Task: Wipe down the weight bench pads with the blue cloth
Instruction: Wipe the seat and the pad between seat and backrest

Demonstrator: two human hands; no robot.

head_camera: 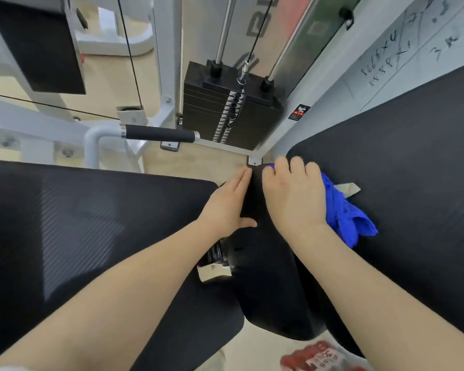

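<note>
The right hand [292,194] lay curled on top of the blue cloth [346,212], pressing it onto the right black pad [413,183]. The left hand [228,204] was open and flat, fingers straight, touching that pad's left edge. The weight stack [225,113] stood behind the pad.

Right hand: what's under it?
The crumpled blue cloth, bunched under the right hand and spilling out past its far side, on the black textured bench pad. The cloth's middle and the palm's contact are hidden.
</note>
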